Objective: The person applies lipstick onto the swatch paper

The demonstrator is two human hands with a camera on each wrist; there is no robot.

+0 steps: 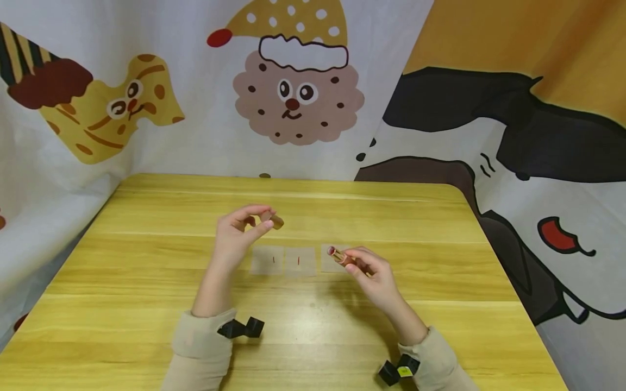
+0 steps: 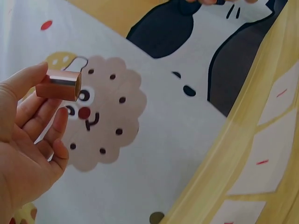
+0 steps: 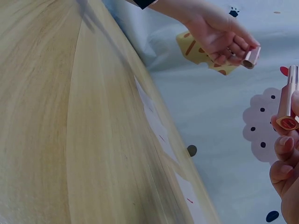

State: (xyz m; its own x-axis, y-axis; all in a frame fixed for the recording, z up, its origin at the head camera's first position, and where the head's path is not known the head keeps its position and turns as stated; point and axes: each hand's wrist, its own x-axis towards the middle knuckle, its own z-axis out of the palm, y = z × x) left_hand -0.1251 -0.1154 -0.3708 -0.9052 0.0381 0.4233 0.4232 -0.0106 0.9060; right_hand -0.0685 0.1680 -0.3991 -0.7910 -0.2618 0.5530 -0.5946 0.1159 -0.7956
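Observation:
My left hand [image 1: 229, 236] is raised over the table and pinches a shiny rose-gold lipstick cap [image 2: 58, 86] between thumb and fingertips. The cap's open end faces away from the palm in the left wrist view. Lower and to the right, my right hand [image 1: 374, 276] grips the lipstick tube [image 3: 286, 103], its uncapped metal end tilted up to the left in the head view. Cap and tube are apart. Below the hands lie a left paper piece [image 1: 266, 267], a middle paper piece [image 1: 308, 267] and a right paper piece [image 1: 329, 264], each with a short stroke, mostly red.
The papers lie in a row on a wooden table [image 1: 303, 326] with rounded far corners. Behind it hangs a white curtain [image 1: 191, 152] printed with cartoon figures. A small black device [image 1: 242, 328] sits at the left wrist, and another black device [image 1: 398, 370] at the right.

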